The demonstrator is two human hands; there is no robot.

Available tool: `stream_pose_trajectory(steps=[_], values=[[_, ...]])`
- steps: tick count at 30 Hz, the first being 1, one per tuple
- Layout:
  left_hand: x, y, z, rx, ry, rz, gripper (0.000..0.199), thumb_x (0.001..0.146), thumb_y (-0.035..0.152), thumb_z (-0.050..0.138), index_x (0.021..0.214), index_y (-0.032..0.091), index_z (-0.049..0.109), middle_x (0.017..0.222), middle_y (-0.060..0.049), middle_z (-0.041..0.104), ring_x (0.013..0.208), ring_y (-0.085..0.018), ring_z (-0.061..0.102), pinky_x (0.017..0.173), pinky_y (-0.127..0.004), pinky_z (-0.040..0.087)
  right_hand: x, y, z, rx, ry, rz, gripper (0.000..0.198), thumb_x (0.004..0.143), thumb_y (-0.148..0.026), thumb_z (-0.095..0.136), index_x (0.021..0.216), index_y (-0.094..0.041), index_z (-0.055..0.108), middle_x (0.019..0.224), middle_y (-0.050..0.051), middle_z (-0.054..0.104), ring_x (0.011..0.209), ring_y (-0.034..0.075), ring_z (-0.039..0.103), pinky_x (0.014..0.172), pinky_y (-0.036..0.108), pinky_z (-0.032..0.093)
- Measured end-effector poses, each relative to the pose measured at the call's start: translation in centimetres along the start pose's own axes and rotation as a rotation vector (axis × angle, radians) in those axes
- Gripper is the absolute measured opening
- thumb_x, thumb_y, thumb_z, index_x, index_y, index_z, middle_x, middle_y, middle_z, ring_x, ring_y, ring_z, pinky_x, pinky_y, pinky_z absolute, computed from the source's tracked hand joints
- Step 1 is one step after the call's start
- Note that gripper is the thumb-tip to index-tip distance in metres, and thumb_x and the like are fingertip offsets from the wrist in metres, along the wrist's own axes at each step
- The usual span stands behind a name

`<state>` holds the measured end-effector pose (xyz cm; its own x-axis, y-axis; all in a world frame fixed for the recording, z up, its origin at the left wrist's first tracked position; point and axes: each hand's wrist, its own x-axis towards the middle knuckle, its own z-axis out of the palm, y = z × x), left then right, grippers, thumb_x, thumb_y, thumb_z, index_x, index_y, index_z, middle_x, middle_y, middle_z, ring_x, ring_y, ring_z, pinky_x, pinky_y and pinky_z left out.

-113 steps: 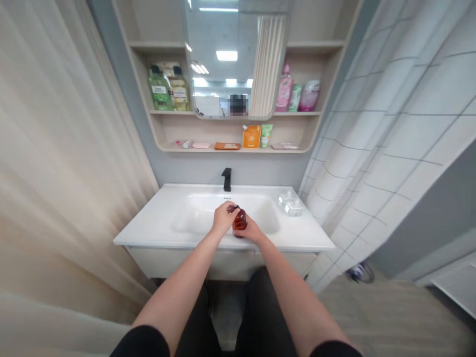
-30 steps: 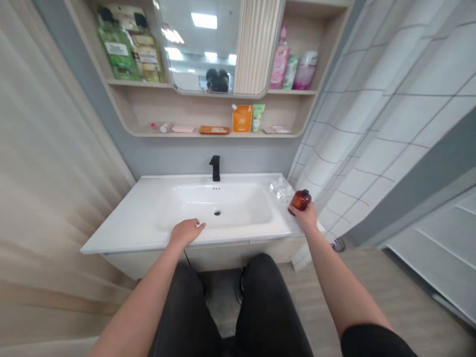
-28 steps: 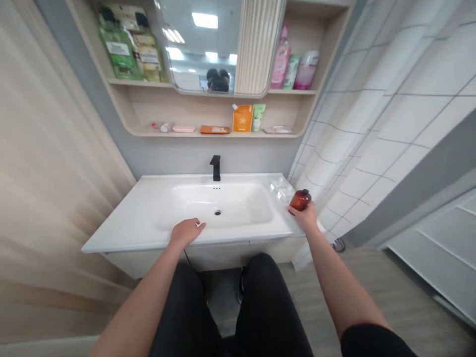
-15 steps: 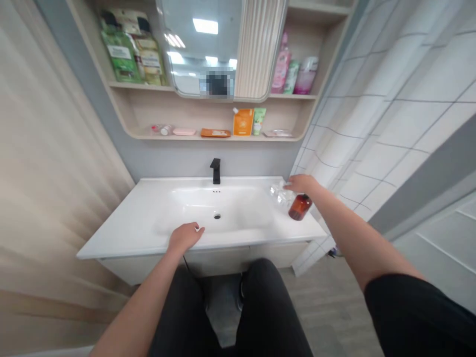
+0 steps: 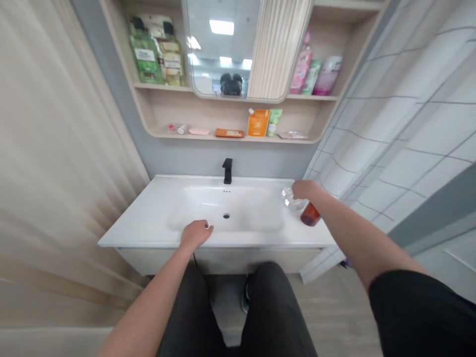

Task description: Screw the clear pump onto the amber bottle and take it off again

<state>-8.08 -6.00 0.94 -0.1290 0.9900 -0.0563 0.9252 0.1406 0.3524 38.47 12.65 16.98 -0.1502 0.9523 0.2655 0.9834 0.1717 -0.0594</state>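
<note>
My right hand (image 5: 305,189) reaches over the right end of the white sink counter (image 5: 148,218). Its fingers curl down over a clear plastic bottle (image 5: 291,200) at the back right. I cannot make out whether they grip it. An amber bottle with a dark cap (image 5: 310,214) stands on the counter just under my right wrist, partly hidden by the forearm and free of the hand. My left hand (image 5: 196,232) lies palm down on the front rim of the basin, holding nothing.
A black tap (image 5: 226,170) stands behind the basin, whose drain (image 5: 226,216) is in the middle. Wall shelves carry green bottles (image 5: 146,51), pink bottles (image 5: 302,68) and an orange pouch (image 5: 258,122). A tiled wall (image 5: 390,139) is at right and a beige curtain (image 5: 55,163) at left.
My right hand carried the amber bottle from the basin to the right end of the counter, set it down, let go and moved onto the clear bottle. My left hand settled on the front rim.
</note>
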Motion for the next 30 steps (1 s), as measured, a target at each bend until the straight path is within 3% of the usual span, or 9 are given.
stream_pose_trajectory(steps=[4, 8, 10, 13, 16, 19, 22, 26, 30], values=[[0.0, -0.2, 0.2, -0.004, 0.006, 0.006, 0.045, 0.099, 0.058, 0.057, 0.114, 0.024, 0.083, 0.120, -0.020, 0.083, 0.116, -0.042, 0.077, 0.098, -0.050, 0.056, -1.9, -3.4, -1.8, -0.150, -0.266, -0.153, 0.019, 0.063, -0.007, 0.094, 0.068, -0.018, 0.079, 0.093, 0.018, 0.082, 0.101, 0.040, 0.078, 0.096, 0.055, 0.057], [-0.4, 0.2, 0.3, -0.090, 0.043, 0.036, 0.046, 0.098, 0.052, 0.062, 0.130, 0.023, 0.077, 0.125, -0.019, 0.081, 0.120, -0.040, 0.076, 0.104, -0.052, 0.056, -5.8, -9.1, -2.4, 0.110, -0.268, -0.410, 0.020, 0.066, -0.021, 0.097, 0.082, -0.027, 0.087, 0.088, 0.009, 0.081, 0.096, 0.035, 0.077, 0.096, 0.045, 0.056], [-0.6, 1.1, 0.4, -0.284, 0.045, 0.103, 0.051, 0.093, 0.044, 0.070, 0.140, 0.024, 0.072, 0.136, -0.018, 0.078, 0.124, -0.038, 0.074, 0.107, -0.050, 0.055, -8.0, -12.6, -1.7, 0.232, -0.319, -0.517, 0.019, 0.067, -0.024, 0.097, 0.083, -0.029, 0.088, 0.084, 0.006, 0.081, 0.089, 0.032, 0.077, 0.092, 0.041, 0.056], [-0.8, 3.2, 0.8, -0.740, -0.092, 0.316, 0.071, 0.082, 0.034, 0.083, 0.149, 0.027, 0.064, 0.152, -0.015, 0.070, 0.137, -0.034, 0.069, 0.111, -0.047, 0.055, -10.9, -17.7, 0.1, 0.306, -0.321, -0.627, 0.019, 0.070, -0.026, 0.094, 0.089, -0.031, 0.089, 0.086, 0.005, 0.083, 0.091, 0.032, 0.077, 0.091, 0.040, 0.055], [-0.9, 5.6, 1.7, -0.993, -0.201, 0.459, 0.076, 0.071, 0.034, 0.093, 0.142, 0.025, 0.068, 0.145, -0.014, 0.074, 0.138, -0.035, 0.067, 0.116, -0.050, 0.053, -12.6, -21.1, 1.6, 0.360, -0.266, -0.646, 0.018, 0.074, -0.024, 0.090, 0.091, -0.031, 0.089, 0.085, 0.006, 0.082, 0.092, 0.034, 0.077, 0.090, 0.041, 0.054], [-0.9, 7.3, 2.7, -1.050, -0.137, 0.450, 0.069, 0.066, 0.034, 0.098, 0.129, 0.021, 0.073, 0.130, -0.013, 0.080, 0.124, -0.034, 0.073, 0.117, -0.054, 0.052, -13.1, -22.2, 2.4, 0.361, -0.239, -0.620, 0.015, 0.076, -0.019, 0.087, 0.087, -0.029, 0.088, 0.082, 0.008, 0.080, 0.093, 0.035, 0.077, 0.092, 0.042, 0.055], [-0.7, 7.7, 3.5, -1.086, -0.053, 0.432, 0.063, 0.065, 0.030, 0.098, 0.122, 0.018, 0.072, 0.125, -0.013, 0.080, 0.118, -0.033, 0.074, 0.114, -0.052, 0.054, -14.0, -21.6, 3.8, 0.447, -0.211, -0.610, 0.024, 0.085, -0.017, 0.080, 0.104, -0.030, 0.087, 0.096, 0.009, 0.080, 0.105, 0.034, 0.076, 0.102, 0.044, 0.055], [-0.2, 7.1, 4.1, -1.055, 0.039, 0.386, 0.062, 0.068, 0.029, 0.095, 0.123, 0.019, 0.068, 0.123, -0.011, 0.078, 0.115, -0.030, 0.073, 0.109, -0.046, 0.056, -16.8, -19.8, 8.8, 0.925, -0.103, -0.424, 0.067, 0.092, -0.033, 0.078, 0.156, -0.034, 0.059, 0.146, 0.011, 0.067, 0.131, 0.032, 0.067, 0.112, 0.048, 0.056], [0.1, 6.6, 4.8, -1.013, 0.055, 0.331, 0.066, 0.070, 0.036, 0.095, 0.125, 0.021, 0.062, 0.115, -0.007, 0.075, 0.110, -0.026, 0.072, 0.105, -0.042, 0.056, -18.1, -19.2, 13.9, 1.189, -0.232, -0.296, 0.108, 0.071, -0.043, 0.096, 0.164, -0.031, 0.043, 0.156, 0.015, 0.059, 0.133, 0.034, 0.065, 0.112, 0.051, 0.056]])
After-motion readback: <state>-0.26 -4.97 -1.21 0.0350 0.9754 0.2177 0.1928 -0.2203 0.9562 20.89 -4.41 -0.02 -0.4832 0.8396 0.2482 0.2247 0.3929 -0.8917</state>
